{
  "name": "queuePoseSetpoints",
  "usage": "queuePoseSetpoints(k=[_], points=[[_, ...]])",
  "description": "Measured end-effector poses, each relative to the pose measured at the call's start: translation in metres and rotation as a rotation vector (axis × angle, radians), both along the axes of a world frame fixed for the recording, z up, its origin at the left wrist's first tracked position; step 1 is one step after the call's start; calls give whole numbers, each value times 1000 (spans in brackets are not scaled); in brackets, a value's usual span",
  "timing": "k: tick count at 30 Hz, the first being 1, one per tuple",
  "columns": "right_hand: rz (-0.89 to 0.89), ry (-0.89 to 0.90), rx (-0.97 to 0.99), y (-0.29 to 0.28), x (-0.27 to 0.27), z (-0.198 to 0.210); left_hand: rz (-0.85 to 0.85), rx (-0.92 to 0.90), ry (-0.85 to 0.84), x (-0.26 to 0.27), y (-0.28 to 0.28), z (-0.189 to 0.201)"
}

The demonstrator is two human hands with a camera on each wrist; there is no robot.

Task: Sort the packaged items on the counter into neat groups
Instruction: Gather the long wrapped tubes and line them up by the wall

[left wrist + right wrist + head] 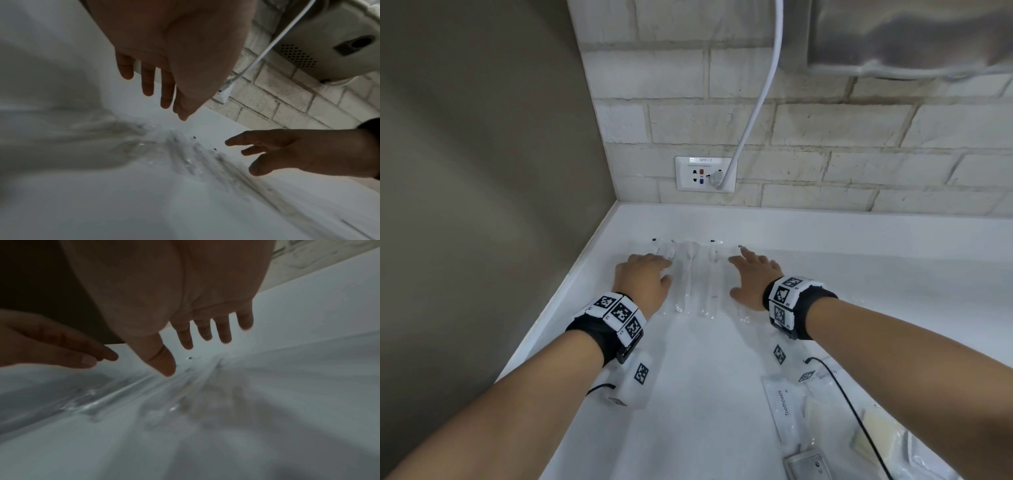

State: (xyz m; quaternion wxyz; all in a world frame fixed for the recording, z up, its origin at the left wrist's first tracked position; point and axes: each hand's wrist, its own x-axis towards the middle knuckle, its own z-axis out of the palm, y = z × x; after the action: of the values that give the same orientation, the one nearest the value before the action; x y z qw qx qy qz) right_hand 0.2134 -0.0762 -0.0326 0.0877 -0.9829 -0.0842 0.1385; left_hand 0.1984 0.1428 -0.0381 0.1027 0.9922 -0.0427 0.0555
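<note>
A white desk (859, 260) runs into a brick-tiled corner below a wall socket (705, 174). In front of the socket lie clear-wrapped packets (693, 277), side by side; left hand (642, 277) and right hand (753, 277) flank them, fingers straight, likely squaring the row.

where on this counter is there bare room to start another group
Bare counter runs right of the right hand, up to the brick wall, and between the forearms. Crowded: clear packets between the hands; toothpaste packs front right.

White desk (859, 260) carries a row of clear packets (695, 277) at the back, toothpaste sachet (783, 407) nearer
</note>
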Motion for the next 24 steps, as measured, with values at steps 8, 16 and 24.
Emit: queuePoseSetpoints(k=[8, 16, 24], points=[[-11, 145, -45, -28, -8, -3, -306, 192, 223, -2, -58, -6], [37, 138, -62, -16, -7, -4, -266, 240, 253, -8, -51, -12], [37, 147, -67, -9, -2, -5, -247, 210, 286, -8, -52, -10]])
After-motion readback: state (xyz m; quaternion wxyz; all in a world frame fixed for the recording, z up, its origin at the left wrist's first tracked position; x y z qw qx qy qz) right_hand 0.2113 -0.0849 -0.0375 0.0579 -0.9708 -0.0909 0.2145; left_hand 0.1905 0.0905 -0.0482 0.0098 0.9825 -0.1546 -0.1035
